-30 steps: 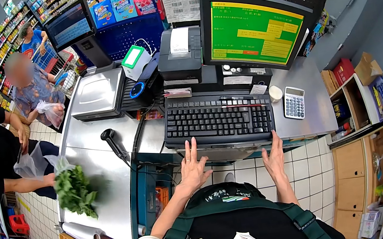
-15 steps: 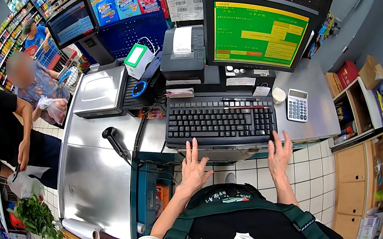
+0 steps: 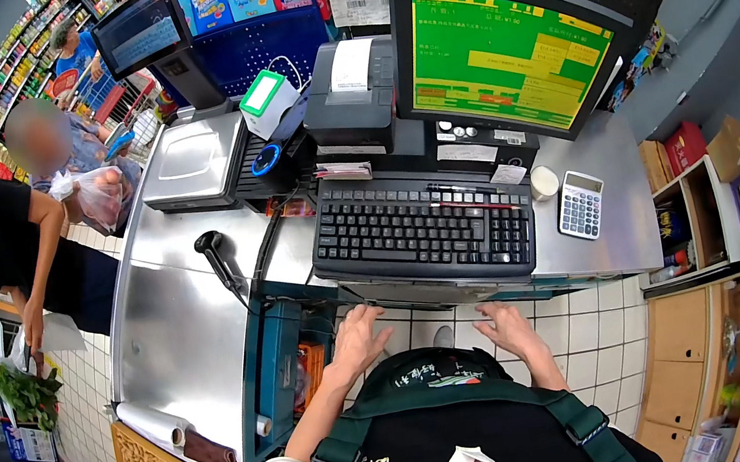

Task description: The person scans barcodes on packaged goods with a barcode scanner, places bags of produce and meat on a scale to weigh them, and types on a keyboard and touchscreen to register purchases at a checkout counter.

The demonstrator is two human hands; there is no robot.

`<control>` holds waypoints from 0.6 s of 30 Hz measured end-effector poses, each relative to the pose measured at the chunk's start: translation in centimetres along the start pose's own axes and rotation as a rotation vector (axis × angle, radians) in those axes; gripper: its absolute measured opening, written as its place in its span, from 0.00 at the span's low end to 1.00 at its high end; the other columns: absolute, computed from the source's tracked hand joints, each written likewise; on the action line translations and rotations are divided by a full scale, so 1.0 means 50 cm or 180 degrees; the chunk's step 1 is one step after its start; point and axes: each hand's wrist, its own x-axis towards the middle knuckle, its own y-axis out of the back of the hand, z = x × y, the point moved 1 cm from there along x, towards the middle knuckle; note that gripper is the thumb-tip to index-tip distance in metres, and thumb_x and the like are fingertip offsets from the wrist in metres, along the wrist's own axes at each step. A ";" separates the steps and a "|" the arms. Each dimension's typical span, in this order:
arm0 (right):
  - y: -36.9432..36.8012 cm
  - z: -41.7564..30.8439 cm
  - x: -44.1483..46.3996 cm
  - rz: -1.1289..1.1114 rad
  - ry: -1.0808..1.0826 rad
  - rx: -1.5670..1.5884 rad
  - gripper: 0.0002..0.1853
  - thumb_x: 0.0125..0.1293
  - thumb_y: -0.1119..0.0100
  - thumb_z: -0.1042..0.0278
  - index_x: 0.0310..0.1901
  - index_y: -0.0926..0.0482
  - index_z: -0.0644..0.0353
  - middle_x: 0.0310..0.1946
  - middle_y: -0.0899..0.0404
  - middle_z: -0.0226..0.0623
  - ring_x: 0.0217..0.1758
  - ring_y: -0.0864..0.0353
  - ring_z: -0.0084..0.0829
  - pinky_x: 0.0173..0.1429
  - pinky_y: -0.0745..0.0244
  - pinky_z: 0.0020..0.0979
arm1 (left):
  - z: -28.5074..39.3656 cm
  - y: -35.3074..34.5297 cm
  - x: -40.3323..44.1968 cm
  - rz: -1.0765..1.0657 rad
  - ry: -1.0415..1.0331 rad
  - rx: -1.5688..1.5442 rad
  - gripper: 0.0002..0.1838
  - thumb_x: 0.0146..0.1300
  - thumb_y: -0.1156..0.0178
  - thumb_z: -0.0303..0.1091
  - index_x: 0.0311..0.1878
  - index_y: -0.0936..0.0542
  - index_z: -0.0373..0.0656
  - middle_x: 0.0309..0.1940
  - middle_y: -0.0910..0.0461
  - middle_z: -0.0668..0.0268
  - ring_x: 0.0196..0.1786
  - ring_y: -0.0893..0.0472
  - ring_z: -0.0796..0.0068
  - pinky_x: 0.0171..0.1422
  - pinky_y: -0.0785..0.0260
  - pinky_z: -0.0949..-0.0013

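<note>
My left hand (image 3: 361, 338) is in the air below the front edge of the counter, with its thumb apart from its fingers and nothing in it. To its right, my right hand (image 3: 509, 327) hangs in front of my apron, fingers loosely bent and apart, also holding nothing. Both are nearest to the black keyboard (image 3: 423, 227), which lies on the counter just beyond them. A monitor (image 3: 505, 52) with a green and yellow screen stands behind the keyboard. Right of the keyboard are a white calculator (image 3: 581, 203) and a small white round container (image 3: 543, 182).
On the metal counter (image 3: 180, 351) lies a handheld scanner (image 3: 216, 257). Behind it stand a weighing scale (image 3: 194, 162) and a receipt printer (image 3: 352, 97). At the left, a person in black (image 3: 49, 245) holds a bag with leafy greens (image 3: 28, 394); another person has a plastic bag (image 3: 99, 193).
Both my hands have drawn back from the keyboard's front edge toward my body. The person in black has moved the greens farther left, and the other person's plastic bag shows more fully.
</note>
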 end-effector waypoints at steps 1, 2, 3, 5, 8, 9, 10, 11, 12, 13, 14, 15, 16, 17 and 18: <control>0.011 0.000 0.011 0.0085 -0.0039 0.0000 0.15 0.63 0.41 0.59 0.42 0.18 0.63 0.43 0.18 0.50 0.44 0.19 0.50 0.48 0.24 0.41 | 0.004 0.000 0.007 0.0000 0.0021 0.0006 0.19 0.53 0.32 0.36 0.48 0.22 0.41 0.42 0.25 0.54 0.50 0.25 0.51 0.52 0.31 0.57; 0.022 0.001 0.023 0.0072 -0.0027 0.0009 0.15 0.63 0.41 0.59 0.42 0.18 0.63 0.43 0.18 0.50 0.44 0.19 0.50 0.48 0.24 0.41 | 0.009 0.002 0.017 0.0131 -0.0063 0.0057 0.18 0.54 0.33 0.37 0.47 0.21 0.41 0.41 0.23 0.54 0.48 0.24 0.51 0.51 0.30 0.57; 0.032 0.005 0.033 -0.0570 -0.0242 -0.0047 0.16 0.63 0.41 0.59 0.46 0.19 0.62 0.39 0.18 0.51 0.43 0.19 0.52 0.49 0.25 0.42 | 0.017 0.007 0.028 0.0261 -0.0149 0.0103 0.18 0.54 0.34 0.39 0.46 0.20 0.41 0.40 0.21 0.53 0.47 0.23 0.51 0.49 0.29 0.56; 0.061 -0.017 0.035 -0.1567 -0.0395 0.0159 0.22 0.65 0.43 0.56 0.53 0.22 0.63 0.34 0.18 0.55 0.41 0.19 0.54 0.50 0.25 0.43 | 0.054 0.043 0.046 -0.0310 0.0600 0.0046 0.17 0.55 0.34 0.39 0.44 0.18 0.40 0.39 0.20 0.52 0.46 0.22 0.51 0.50 0.28 0.57; 0.027 -0.018 -0.013 -0.1035 0.0076 -0.0140 0.24 0.66 0.45 0.54 0.57 0.25 0.65 0.37 0.19 0.59 0.44 0.19 0.54 0.53 0.26 0.44 | 0.052 0.029 0.020 -0.0673 0.1272 -0.0068 0.15 0.57 0.36 0.40 0.40 0.16 0.38 0.37 0.17 0.49 0.45 0.20 0.51 0.51 0.28 0.58; 0.018 -0.010 -0.024 -0.0862 0.0446 -0.0384 0.26 0.66 0.45 0.53 0.59 0.27 0.64 0.41 0.20 0.61 0.49 0.21 0.54 0.56 0.28 0.44 | 0.038 0.012 0.004 -0.0337 0.0817 -0.0090 0.15 0.57 0.36 0.40 0.40 0.16 0.38 0.37 0.17 0.50 0.45 0.20 0.51 0.51 0.28 0.58; 0.019 -0.007 -0.019 -0.0900 0.0460 -0.0372 0.26 0.66 0.45 0.53 0.59 0.27 0.64 0.41 0.20 0.61 0.49 0.21 0.54 0.56 0.28 0.44 | 0.027 0.003 -0.006 0.0000 0.0358 -0.0102 0.15 0.57 0.36 0.40 0.41 0.16 0.38 0.37 0.17 0.50 0.46 0.21 0.50 0.51 0.28 0.57; 0.023 -0.006 -0.004 -0.1290 0.0288 -0.0189 0.27 0.66 0.45 0.52 0.60 0.28 0.64 0.44 0.21 0.62 0.51 0.22 0.54 0.58 0.29 0.44 | 0.017 -0.006 -0.011 0.0026 0.0268 -0.0096 0.16 0.57 0.35 0.39 0.42 0.17 0.37 0.38 0.18 0.51 0.46 0.21 0.49 0.52 0.28 0.57; 0.025 -0.011 0.014 -0.1673 0.0115 -0.0009 0.28 0.66 0.46 0.51 0.61 0.29 0.65 0.46 0.22 0.62 0.53 0.23 0.54 0.59 0.30 0.44 | 0.019 -0.005 -0.013 0.0028 0.0298 -0.0089 0.16 0.57 0.35 0.39 0.42 0.17 0.37 0.38 0.18 0.51 0.46 0.21 0.49 0.52 0.28 0.57; 0.039 -0.032 0.031 -0.1853 0.0099 -0.0042 0.30 0.66 0.47 0.48 0.59 0.29 0.66 0.46 0.22 0.61 0.54 0.24 0.55 0.59 0.30 0.44 | 0.022 -0.003 -0.009 0.0106 0.0146 -0.0061 0.16 0.56 0.35 0.38 0.43 0.18 0.36 0.37 0.18 0.51 0.45 0.21 0.49 0.52 0.28 0.56; 0.041 -0.042 0.047 -0.1967 0.0179 -0.0057 0.32 0.66 0.48 0.46 0.58 0.29 0.69 0.47 0.22 0.63 0.54 0.24 0.56 0.60 0.30 0.44 | 0.025 0.002 -0.006 0.0180 -0.0010 -0.0039 0.16 0.56 0.35 0.38 0.43 0.19 0.36 0.37 0.18 0.51 0.45 0.21 0.48 0.51 0.28 0.55; 0.039 -0.056 0.062 -0.1959 0.0152 -0.0218 0.32 0.66 0.48 0.45 0.57 0.28 0.70 0.47 0.23 0.63 0.54 0.24 0.56 0.60 0.30 0.44 | 0.029 0.013 -0.002 -0.0332 0.0301 -0.0166 0.22 0.58 0.35 0.39 0.52 0.22 0.35 0.50 0.22 0.50 0.56 0.26 0.49 0.61 0.33 0.56; 0.035 -0.072 0.073 -0.1948 0.0118 -0.0377 0.32 0.66 0.48 0.45 0.56 0.28 0.71 0.47 0.23 0.64 0.54 0.24 0.57 0.60 0.30 0.44 | 0.029 0.017 -0.001 -0.0341 0.0310 -0.0174 0.22 0.58 0.35 0.39 0.52 0.22 0.35 0.50 0.22 0.50 0.56 0.26 0.49 0.61 0.33 0.56; 0.040 -0.092 0.080 -0.1749 -0.0019 -0.0343 0.32 0.66 0.48 0.45 0.54 0.27 0.72 0.47 0.22 0.63 0.54 0.24 0.57 0.59 0.31 0.46 | 0.027 0.021 -0.001 -0.0155 0.0123 -0.0198 0.24 0.58 0.35 0.39 0.56 0.25 0.36 0.53 0.24 0.49 0.58 0.28 0.47 0.62 0.34 0.56; 0.007 -0.056 0.087 -0.1313 0.0094 -0.0240 0.31 0.66 0.49 0.45 0.53 0.26 0.71 0.47 0.22 0.62 0.54 0.24 0.56 0.58 0.30 0.47 | 0.023 0.030 -0.003 0.0024 -0.0061 -0.0222 0.27 0.58 0.35 0.39 0.59 0.27 0.37 0.56 0.27 0.48 0.60 0.29 0.46 0.64 0.35 0.56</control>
